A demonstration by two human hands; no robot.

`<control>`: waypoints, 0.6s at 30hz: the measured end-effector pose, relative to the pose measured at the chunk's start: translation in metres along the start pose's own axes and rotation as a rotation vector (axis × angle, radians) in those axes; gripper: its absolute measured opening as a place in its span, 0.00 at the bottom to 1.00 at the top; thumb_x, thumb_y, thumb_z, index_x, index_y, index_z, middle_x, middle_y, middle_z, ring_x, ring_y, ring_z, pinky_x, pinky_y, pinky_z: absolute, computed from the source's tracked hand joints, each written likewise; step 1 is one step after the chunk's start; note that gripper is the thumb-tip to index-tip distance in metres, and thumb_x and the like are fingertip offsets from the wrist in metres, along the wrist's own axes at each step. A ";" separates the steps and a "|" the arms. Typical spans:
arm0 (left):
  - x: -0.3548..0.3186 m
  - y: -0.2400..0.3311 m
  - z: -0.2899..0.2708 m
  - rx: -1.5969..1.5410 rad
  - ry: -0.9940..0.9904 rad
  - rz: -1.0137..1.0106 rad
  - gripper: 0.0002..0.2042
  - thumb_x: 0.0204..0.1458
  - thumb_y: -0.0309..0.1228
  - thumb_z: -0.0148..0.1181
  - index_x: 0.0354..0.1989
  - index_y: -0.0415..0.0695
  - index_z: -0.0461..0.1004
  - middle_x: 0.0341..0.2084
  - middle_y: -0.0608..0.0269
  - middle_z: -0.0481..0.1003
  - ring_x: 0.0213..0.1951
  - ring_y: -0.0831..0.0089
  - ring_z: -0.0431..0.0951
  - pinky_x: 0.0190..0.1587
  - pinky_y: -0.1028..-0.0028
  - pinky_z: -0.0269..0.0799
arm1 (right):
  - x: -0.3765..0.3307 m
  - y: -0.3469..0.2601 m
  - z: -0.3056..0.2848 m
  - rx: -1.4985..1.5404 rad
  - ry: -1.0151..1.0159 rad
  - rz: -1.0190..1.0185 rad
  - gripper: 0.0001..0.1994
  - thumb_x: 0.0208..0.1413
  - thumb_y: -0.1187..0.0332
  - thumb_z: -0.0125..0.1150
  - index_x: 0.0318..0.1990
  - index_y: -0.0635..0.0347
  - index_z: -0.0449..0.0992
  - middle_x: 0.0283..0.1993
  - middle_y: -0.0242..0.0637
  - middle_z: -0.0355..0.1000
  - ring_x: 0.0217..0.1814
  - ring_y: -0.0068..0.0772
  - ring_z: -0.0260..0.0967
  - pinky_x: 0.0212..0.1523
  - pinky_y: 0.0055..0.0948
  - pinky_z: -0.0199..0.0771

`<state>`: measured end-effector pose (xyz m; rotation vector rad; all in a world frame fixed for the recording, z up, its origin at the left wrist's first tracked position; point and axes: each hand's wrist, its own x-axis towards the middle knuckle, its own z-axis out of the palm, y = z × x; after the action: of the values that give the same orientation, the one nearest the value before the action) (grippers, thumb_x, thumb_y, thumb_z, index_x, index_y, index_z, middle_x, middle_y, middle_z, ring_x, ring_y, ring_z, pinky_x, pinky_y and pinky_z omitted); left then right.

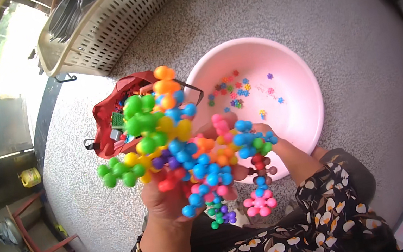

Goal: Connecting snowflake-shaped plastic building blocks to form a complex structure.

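Note:
A large, branching cluster of interlocking plastic building pieces (202, 163), star-shaped with ball tips, is held up before me. Green, orange, yellow, blue, red, pink and purple pieces join at many angles. My left hand (158, 201) grips it from below on its left side. On the right, my right hand (261, 128) is closed around its edge, with a finger behind and the thumb in front; pieces cover much of this hand. A pink star piece (260, 203) hangs at the lower right end, and a green branch (120, 172) sticks out left.
Behind the cluster, a round pink basin (287, 65) holds several loose small pieces. Left of it sits an open red bag (101, 115) with assorted toys. A cream slatted basket (117, 26) stands at the far left, and a reddish-brown frame (29, 235) at the left.

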<state>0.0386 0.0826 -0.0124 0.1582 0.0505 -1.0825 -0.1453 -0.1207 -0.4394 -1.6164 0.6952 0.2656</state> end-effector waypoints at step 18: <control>0.020 -0.048 0.016 -0.001 -0.112 -0.346 0.30 0.50 0.46 0.51 0.55 0.39 0.54 0.51 0.43 0.60 0.42 0.47 0.71 0.37 0.57 0.73 | -0.223 -0.398 -0.094 0.685 0.245 -0.665 0.11 0.46 0.82 0.55 0.40 0.69 0.70 0.34 0.37 0.70 0.36 0.25 0.69 0.39 0.24 0.72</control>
<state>0.0056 0.0406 -0.0043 0.0885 -0.0238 -1.4346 -0.1134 -0.1388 0.0252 -1.1318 0.3326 -0.6062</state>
